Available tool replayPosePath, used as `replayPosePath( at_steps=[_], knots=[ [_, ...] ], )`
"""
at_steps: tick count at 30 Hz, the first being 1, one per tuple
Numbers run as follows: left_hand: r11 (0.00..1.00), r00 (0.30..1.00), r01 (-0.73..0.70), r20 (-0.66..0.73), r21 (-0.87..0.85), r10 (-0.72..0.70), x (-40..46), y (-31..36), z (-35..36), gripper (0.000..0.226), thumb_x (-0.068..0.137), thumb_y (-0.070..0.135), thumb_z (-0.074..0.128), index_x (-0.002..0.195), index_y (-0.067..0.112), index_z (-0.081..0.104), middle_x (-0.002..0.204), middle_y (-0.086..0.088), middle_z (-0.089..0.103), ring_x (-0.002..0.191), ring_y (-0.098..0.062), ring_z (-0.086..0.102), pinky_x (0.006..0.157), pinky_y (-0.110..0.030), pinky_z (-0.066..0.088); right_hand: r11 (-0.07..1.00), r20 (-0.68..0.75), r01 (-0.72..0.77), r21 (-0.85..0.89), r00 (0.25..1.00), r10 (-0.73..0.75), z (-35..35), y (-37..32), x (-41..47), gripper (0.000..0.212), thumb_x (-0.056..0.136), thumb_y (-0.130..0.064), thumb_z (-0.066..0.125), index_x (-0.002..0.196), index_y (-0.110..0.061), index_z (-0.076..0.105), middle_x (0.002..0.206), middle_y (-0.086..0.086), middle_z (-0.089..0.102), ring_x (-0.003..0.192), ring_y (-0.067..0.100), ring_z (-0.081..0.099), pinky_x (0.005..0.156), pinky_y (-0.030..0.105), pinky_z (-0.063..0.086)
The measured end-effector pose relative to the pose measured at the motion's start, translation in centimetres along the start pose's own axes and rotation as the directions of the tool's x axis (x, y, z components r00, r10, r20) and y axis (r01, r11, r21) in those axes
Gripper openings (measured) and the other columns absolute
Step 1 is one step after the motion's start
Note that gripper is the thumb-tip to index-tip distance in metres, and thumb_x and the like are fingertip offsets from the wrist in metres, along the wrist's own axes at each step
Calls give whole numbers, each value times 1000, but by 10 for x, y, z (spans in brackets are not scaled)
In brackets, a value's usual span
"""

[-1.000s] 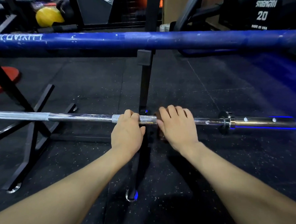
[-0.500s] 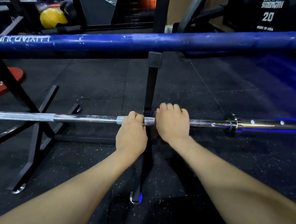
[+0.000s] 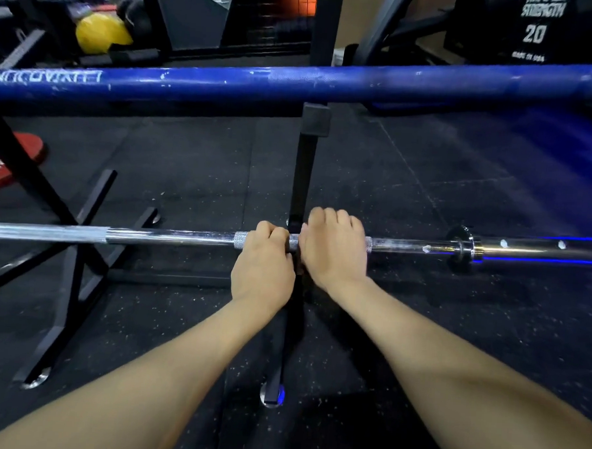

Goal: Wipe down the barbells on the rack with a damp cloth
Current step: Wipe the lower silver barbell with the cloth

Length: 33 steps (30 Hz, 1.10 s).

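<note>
While side by side, both hands (image 3: 263,267) (image 3: 334,250) clasp the steel barbell (image 3: 170,237).

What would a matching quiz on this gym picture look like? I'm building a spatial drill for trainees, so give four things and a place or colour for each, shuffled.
Things:
1. chrome barbell
2. blue bar
3. yellow ball
4. red plate

Descriptions:
A. on the floor at the far left edge, partly behind a black rack leg
B. top left background, among dark equipment
C. gripped by both the left hand and the right hand
D. runs across the whole picture above the hands, white lettering at its left end

Pairs: 1-C, 2-D, 3-B, 4-A
</note>
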<state>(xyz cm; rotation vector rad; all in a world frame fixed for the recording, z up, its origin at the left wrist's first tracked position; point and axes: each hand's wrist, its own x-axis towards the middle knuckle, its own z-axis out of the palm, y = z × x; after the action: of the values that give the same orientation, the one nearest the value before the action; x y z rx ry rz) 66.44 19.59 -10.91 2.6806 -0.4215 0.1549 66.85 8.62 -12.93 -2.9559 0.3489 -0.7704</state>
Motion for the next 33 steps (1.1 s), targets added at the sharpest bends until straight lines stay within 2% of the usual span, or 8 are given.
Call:
replayPosePath(
  at_steps=[4, 9, 13, 19, 22, 26, 29, 33],
  knots=[
    [999, 999, -11, 38, 50, 9, -1, -1, -4, 22, 96, 21, 46, 116, 15, 53, 119, 1, 42, 108, -17, 40, 67, -32, 40, 981, 150, 171, -93, 976, -156, -2, 11, 13, 16, 91, -21, 52, 98, -12, 62, 95, 8, 67, 91, 29, 61, 75, 37, 44],
    [988, 997, -74, 39, 134, 70, -5, 10, -12, 26, 93, 18, 47, 119, 18, 51, 119, 3, 42, 109, -17, 41, 72, -31, 44, 973, -27, 206, -104, 977, -209, 1, 37, 2, 12, 75, -22, 68, 68, -17, 60, 61, 2, 56, 58, 24, 55, 52, 30, 40],
    [979, 982, -186, 12, 83, 186, -4, 25, -9, 34, 92, 13, 45, 125, 20, 47, 121, 4, 42, 110, -16, 41, 72, -29, 41, 969, -63, 217, -119, 972, -226, -2, 56, -4, 28, 88, -27, 38, 75, -15, 60, 67, 3, 55, 63, 25, 55, 56, 34, 42],
    [975, 973, -221, 66, 19, 220, 5, 34, 9, 39, 90, 10, 46, 128, 19, 47, 125, 2, 40, 113, -20, 40, 84, -35, 45, 975, -88, 156, -160, 981, -172, -6, 100, -24, 28, 94, -35, 37, 95, -17, 59, 84, 1, 55, 81, 25, 55, 86, 38, 42],
    [960, 960, -277, 58, 36, 275, 5, 35, 21, 33, 88, 10, 49, 120, 18, 49, 121, 2, 43, 109, -20, 42, 83, -35, 44, 976, -78, 94, -196, 991, -111, -9, 96, -17, 27, 94, -32, 37, 85, -16, 56, 76, 3, 54, 73, 26, 55, 75, 39, 44],
    [954, 954, -301, 10, 10, 301, 5, 30, 26, 30, 86, 5, 52, 114, 15, 54, 116, -1, 47, 102, -23, 43, 79, -40, 46, 982, 264, 52, -184, 964, -2, -25, 83, 11, 19, 94, -21, 40, 98, -15, 57, 99, 8, 64, 95, 31, 60, 71, 36, 36],
    [954, 954, -300, 16, 12, 299, 4, 31, 27, 30, 85, 3, 52, 112, 15, 55, 113, -1, 47, 99, -22, 42, 79, -42, 46, 981, 442, -172, -87, 876, 192, -31, 83, 28, 25, 92, -17, 39, 107, -15, 58, 112, 9, 64, 103, 32, 59, 76, 36, 35],
    [959, 959, -284, 6, -11, 284, 4, 32, 27, 26, 90, 6, 50, 113, 16, 55, 113, 0, 46, 99, -20, 41, 81, -41, 46, 987, 5, 0, -158, 1000, 1, -12, 79, -25, 25, 92, -31, 43, 100, -13, 60, 92, 5, 59, 90, 28, 57, 91, 40, 38]
  ],
)
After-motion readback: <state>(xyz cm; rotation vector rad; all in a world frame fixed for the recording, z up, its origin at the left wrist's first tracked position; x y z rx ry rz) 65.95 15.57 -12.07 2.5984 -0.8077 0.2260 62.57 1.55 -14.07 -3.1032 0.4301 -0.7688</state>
